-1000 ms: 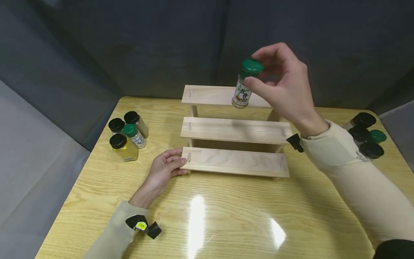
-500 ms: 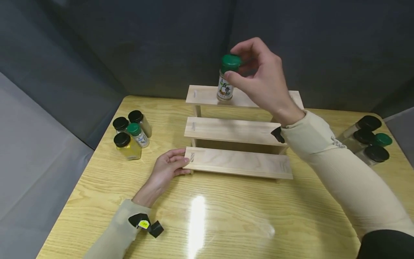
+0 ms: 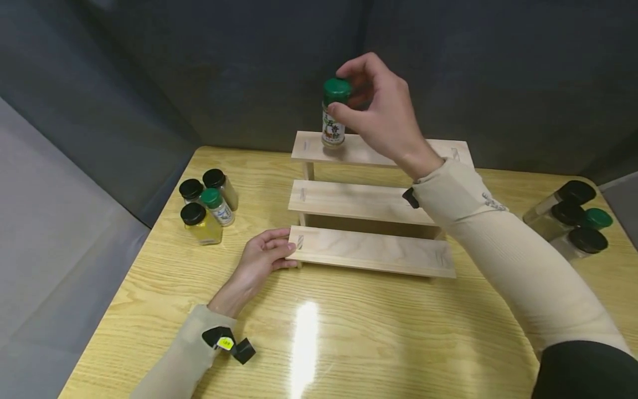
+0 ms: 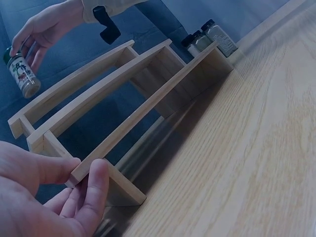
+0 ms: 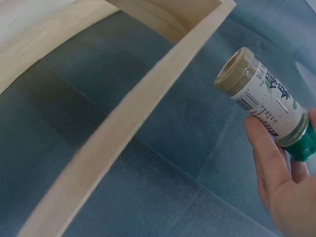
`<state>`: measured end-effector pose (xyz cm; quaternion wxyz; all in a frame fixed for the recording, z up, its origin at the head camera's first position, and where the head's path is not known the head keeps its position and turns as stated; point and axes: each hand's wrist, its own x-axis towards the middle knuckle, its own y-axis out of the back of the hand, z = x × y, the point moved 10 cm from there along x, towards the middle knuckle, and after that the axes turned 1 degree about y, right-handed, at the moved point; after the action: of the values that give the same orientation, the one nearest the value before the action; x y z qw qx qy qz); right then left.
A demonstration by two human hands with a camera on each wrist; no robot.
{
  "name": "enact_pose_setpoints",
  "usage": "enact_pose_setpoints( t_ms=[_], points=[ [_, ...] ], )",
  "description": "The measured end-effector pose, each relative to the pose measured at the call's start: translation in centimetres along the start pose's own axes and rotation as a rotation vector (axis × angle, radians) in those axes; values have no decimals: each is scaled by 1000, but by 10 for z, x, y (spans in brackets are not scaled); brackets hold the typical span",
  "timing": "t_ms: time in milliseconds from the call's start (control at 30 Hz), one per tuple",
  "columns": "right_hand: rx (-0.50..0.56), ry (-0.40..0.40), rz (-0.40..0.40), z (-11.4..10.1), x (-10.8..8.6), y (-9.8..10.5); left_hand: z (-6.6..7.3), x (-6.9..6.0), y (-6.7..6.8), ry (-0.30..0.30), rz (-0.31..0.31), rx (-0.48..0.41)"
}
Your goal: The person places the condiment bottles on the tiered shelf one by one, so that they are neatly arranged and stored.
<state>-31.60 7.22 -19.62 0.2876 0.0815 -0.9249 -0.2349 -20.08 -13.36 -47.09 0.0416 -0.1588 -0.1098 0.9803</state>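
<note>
A small glass spice jar (image 3: 333, 126) with a green cap and a printed label is held by my right hand (image 3: 384, 111), thumb and fingers about its upper part. It hangs upright over the left part of the top shelf of a three-tier wooden rack (image 3: 369, 249). Both wrist views show the spice jar (image 4: 22, 76) apart from the boards, its glass base (image 5: 234, 71) bare in the right wrist view. My left hand (image 3: 256, 256) pinches the left end of the rack's lowest shelf; the left wrist view shows the thumb and fingers (image 4: 96, 190) gripping that end.
On the table's left stand several jars, among them a yellow one (image 3: 204, 227) with a black lid and a green-capped one (image 3: 219, 208). Another cluster of jars (image 3: 568, 216), mostly black-lidded, stands at the right edge. A dark curtain (image 3: 239, 72) hangs behind the table.
My right hand has carried the spice jar leftward along the top shelf, over its left part. My left hand has kept its grip on the lowest shelf; the view has shifted slightly.
</note>
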Motion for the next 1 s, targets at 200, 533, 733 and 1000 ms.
enact_pose_setpoints(
  t_ms=[200,533,733,1000],
  points=[
    [3,-57,-20,13,0,-10,-5,0,-1,17,-3,5],
    [3,-60,-21,16,3,-16,-4,1,0,-1,-11,2],
    [-2,-81,-32,26,-1,-19,-8,1,0,12,-10,-3],
    [-11,-66,-17,29,-1,-18,-8,0,-1,13,-4,-3]
  ],
)
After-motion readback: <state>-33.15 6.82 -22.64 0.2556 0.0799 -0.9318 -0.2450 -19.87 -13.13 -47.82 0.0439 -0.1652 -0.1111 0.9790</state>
